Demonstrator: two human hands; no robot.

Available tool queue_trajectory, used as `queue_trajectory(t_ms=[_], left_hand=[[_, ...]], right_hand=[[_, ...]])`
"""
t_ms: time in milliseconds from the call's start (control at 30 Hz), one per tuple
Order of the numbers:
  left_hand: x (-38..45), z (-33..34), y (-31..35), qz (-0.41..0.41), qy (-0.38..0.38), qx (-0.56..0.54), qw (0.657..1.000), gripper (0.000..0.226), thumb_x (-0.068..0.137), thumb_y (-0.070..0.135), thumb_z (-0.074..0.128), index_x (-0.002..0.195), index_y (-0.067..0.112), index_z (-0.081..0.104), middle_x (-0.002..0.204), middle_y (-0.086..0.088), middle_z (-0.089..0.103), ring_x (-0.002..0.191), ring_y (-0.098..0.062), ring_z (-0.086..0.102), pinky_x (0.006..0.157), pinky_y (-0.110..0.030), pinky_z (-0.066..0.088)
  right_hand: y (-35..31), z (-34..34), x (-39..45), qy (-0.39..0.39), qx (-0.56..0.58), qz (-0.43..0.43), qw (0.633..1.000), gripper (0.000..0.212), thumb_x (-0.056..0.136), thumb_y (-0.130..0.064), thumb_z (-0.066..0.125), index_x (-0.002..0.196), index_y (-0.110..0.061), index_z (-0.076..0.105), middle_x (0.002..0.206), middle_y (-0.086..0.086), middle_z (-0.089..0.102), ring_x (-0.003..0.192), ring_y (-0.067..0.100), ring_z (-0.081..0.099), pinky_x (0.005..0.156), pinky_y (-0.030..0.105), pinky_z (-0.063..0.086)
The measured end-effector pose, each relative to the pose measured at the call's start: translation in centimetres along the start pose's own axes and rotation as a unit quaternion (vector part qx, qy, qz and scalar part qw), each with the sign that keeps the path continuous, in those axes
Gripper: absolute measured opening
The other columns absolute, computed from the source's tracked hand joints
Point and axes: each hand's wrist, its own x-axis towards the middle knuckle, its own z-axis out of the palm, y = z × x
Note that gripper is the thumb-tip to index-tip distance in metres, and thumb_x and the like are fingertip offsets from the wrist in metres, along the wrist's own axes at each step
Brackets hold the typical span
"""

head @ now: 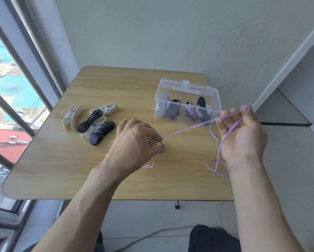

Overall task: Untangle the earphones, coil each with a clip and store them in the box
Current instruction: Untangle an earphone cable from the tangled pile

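Above the bench [65, 166], the purple earphone cord [189, 128] stretches taut, rising from the left hand [134, 140], which grips tangled earphones, to the right hand [241, 131], which pinches it near the box [214, 99].

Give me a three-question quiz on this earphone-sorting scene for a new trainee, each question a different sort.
1. True or false: the clear plastic box on the light wooden table holds no earphones yet.
2. Which hand has its grip on a bunch of metal plugs? A) left hand B) right hand
3. Fill in: the thin cord stretched taut between both hands is ____ in colour.

Key:
1. False; clipped coils already sit inside.
2. A
3. Lilac; it is the lilac earphone cord, whose free plug dangles below the right hand. Spare black and white cord clips lie left of the box.
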Motion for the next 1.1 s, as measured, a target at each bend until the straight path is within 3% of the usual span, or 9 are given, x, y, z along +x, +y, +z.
queue_trajectory(t_ms=[167, 233, 333, 400, 567, 700, 800, 933, 1100], left_hand=[[-0.3, 0.8, -0.4, -0.009, -0.003, 0.008, 1.000, 0.021, 0.081, 0.035, 0.059, 0.081, 0.026, 0.079, 0.086, 0.015, 0.071, 0.095, -0.022, 0.060, 0.098, -0.059, 0.041], [-0.4, 0.9, -0.3, -0.001, 0.006, 0.006, 1.000, 0.017, 0.082, 0.031, 0.062, 0.082, 0.027, 0.079, 0.085, 0.015, 0.071, 0.094, -0.022, 0.061, 0.097, -0.059, 0.043], [-0.3, 0.8, -0.1, 0.012, 0.008, -0.006, 1.000, 0.015, 0.080, 0.027, 0.065, 0.084, 0.030, 0.080, 0.085, 0.015, 0.071, 0.094, -0.021, 0.061, 0.096, -0.056, 0.043], [-0.3, 0.8, -0.1, 0.023, 0.002, -0.010, 1.000, 0.018, 0.078, 0.028, 0.064, 0.084, 0.032, 0.080, 0.086, 0.015, 0.071, 0.095, -0.020, 0.059, 0.097, -0.052, 0.043], [-0.3, 0.3, 0.2, 0.016, 0.029, -0.034, 0.999, 0.026, 0.074, 0.030, 0.059, 0.091, 0.025, 0.078, 0.101, 0.013, 0.071, 0.106, -0.014, 0.058, 0.099, -0.041, 0.041], [-0.4, -0.1, 0.6, 0.007, 0.044, -0.043, 0.998, 0.044, 0.072, 0.034, 0.049, 0.107, 0.027, 0.075, 0.111, 0.015, 0.068, 0.109, -0.013, 0.055, 0.099, -0.040, 0.041], [-0.4, -0.2, 0.6, -0.015, 0.043, -0.040, 0.998, 0.042, 0.071, 0.039, 0.048, 0.103, 0.029, 0.072, 0.105, 0.015, 0.067, 0.099, -0.015, 0.058, 0.094, -0.043, 0.046], [-0.4, -0.6, 1.0, -0.047, 0.055, -0.100, 0.992, 0.023, 0.074, 0.027, 0.062, 0.095, 0.025, 0.069, 0.093, 0.012, 0.069, 0.086, -0.008, 0.061, 0.081, -0.020, 0.045], [-0.6, -0.8, 1.0, -0.050, 0.059, -0.131, 0.988, 0.028, 0.080, 0.011, 0.072, 0.103, 0.025, 0.078, 0.097, 0.014, 0.075, 0.092, 0.002, 0.066, 0.082, -0.006, 0.044]], right_hand=[[2.0, 0.1, 0.1, -0.089, -0.265, 0.046, 0.959, 0.026, 0.089, -0.018, 0.039, 0.078, -0.009, 0.061, 0.047, -0.007, 0.028, 0.039, 0.011, 0.019, 0.047, 0.024, 0.017], [2.4, 0.5, -0.5, -0.193, -0.429, 0.026, 0.882, 0.035, 0.089, -0.038, 0.046, 0.082, -0.013, 0.068, 0.046, -0.010, 0.035, 0.038, 0.008, 0.028, 0.046, 0.024, 0.022], [3.5, 0.7, -1.9, -0.360, -0.613, 0.016, 0.703, 0.057, 0.091, -0.070, 0.049, 0.094, -0.018, 0.074, 0.058, -0.016, 0.054, 0.053, -0.003, 0.045, 0.057, 0.019, 0.037], [4.4, 0.7, -2.5, -0.417, -0.619, -0.004, 0.665, 0.040, 0.091, -0.059, 0.060, 0.083, -0.024, 0.077, 0.052, -0.017, 0.056, 0.049, 0.001, 0.043, 0.052, 0.019, 0.032], [5.7, 0.3, -1.2, -0.379, -0.563, -0.141, 0.720, 0.042, 0.096, -0.046, 0.060, 0.070, -0.016, 0.075, 0.063, -0.001, 0.068, 0.064, 0.025, 0.059, 0.061, 0.041, 0.048], [6.1, 0.0, -1.0, -0.308, -0.536, -0.240, 0.749, 0.029, 0.092, -0.042, 0.067, 0.078, -0.019, 0.079, 0.066, 0.003, 0.066, 0.062, 0.021, 0.059, 0.058, 0.034, 0.046], [6.0, 0.3, -1.5, -0.298, -0.516, -0.239, 0.766, 0.015, 0.091, -0.023, 0.073, 0.079, -0.018, 0.080, 0.066, -0.005, 0.068, 0.061, 0.009, 0.060, 0.058, 0.023, 0.044], [6.1, 0.7, -1.9, -0.295, -0.509, -0.208, 0.782, 0.018, 0.087, -0.017, 0.071, 0.070, -0.014, 0.070, 0.061, -0.003, 0.065, 0.055, 0.009, 0.054, 0.055, 0.025, 0.043], [5.9, 0.8, -2.1, -0.352, -0.549, -0.167, 0.740, 0.031, 0.086, -0.030, 0.050, 0.070, -0.004, 0.056, 0.057, 0.009, 0.050, 0.053, 0.014, 0.040, 0.053, 0.031, 0.036]])
